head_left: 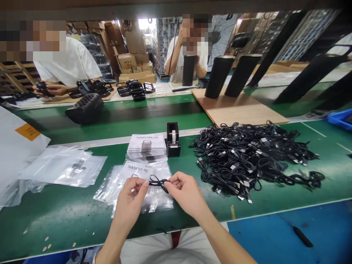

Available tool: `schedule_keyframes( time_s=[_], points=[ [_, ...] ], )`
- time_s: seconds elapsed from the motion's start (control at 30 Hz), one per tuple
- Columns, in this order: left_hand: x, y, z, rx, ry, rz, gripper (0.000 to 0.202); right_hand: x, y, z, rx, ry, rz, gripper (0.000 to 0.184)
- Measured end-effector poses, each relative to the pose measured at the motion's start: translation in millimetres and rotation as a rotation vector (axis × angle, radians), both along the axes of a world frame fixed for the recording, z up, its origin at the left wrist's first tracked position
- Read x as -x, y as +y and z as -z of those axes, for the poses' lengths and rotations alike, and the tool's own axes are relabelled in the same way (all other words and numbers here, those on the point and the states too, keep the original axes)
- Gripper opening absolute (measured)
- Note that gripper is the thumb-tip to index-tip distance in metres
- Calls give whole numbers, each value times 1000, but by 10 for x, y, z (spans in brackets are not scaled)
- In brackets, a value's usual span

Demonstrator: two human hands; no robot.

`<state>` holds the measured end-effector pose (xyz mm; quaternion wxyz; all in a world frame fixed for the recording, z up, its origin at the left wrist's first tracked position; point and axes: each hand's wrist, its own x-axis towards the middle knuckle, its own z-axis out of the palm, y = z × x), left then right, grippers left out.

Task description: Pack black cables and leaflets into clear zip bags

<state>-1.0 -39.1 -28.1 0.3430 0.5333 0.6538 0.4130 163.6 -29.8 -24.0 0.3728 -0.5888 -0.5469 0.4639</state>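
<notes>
The left hand (130, 198) and the right hand (187, 190) hold one thin black cord (158, 182) between them. The left grip pinches one end of it with thumb and finger. The right grip pinches the other end the same way. The cord is bunched up, with loops sticking out in the middle. It is over some clear bags (161, 203) on the green table (66, 209). A paper booklet (137, 168) lies with the bags, partly behind the left hand.

Just past the bags is a stack of booklets (145, 146) with a picture on top. A black tape holder (173, 141) stands right beside the stack. To the right is a big, messy pile of black cords (239, 157) with shiny metal ends. To the left are more flat bags (82, 170).

Farther back, a black speaker (85, 108) lies on its side. Two tall black tubes (220, 77) stand on a wooden board (247, 110). Across the table, one person (74, 58) holds a small black thing (41, 88).
</notes>
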Motion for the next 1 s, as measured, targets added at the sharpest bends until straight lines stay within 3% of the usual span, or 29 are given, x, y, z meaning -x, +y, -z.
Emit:
schedule_keyframes(
  time_s=[0.13, 0.23, 0.33, 0.43, 0.5, 0.63, 0.7, 0.83, 1.0],
  points=[
    [42, 26, -7, -59, 94, 0, 21, -104, 60, -9, 104, 193, 54, 16],
    [15, 29, -39, -55, 41, 29, 21, -111, 47, -16, 136, 233, 9, 16],
    [-68, 5, -40, -26, -45, 61, 19, -30, -2, -2, 36, 81, -18, 14],
    [-163, -35, -13, -32, -95, 106, 17, 93, -40, 13, -140, -74, 52, 10],
    [-205, -55, -17, -36, -124, 120, 17, 147, -53, 9, -178, -99, 56, 6],
    [-214, -45, -133, -44, -113, 77, 18, 107, -87, -61, -25, -1, -248, 34],
    [-194, -16, -221, -27, -115, 59, 20, 50, -99, -141, -33, 9, -418, 42],
    [-118, 65, -401, -74, -150, 80, 18, 9, -5, -411, -276, -186, -630, 16],
    [90, 126, -622, -198, -340, 58, 14, 40, 275, -990, -523, -415, -762, 11]
  ],
)
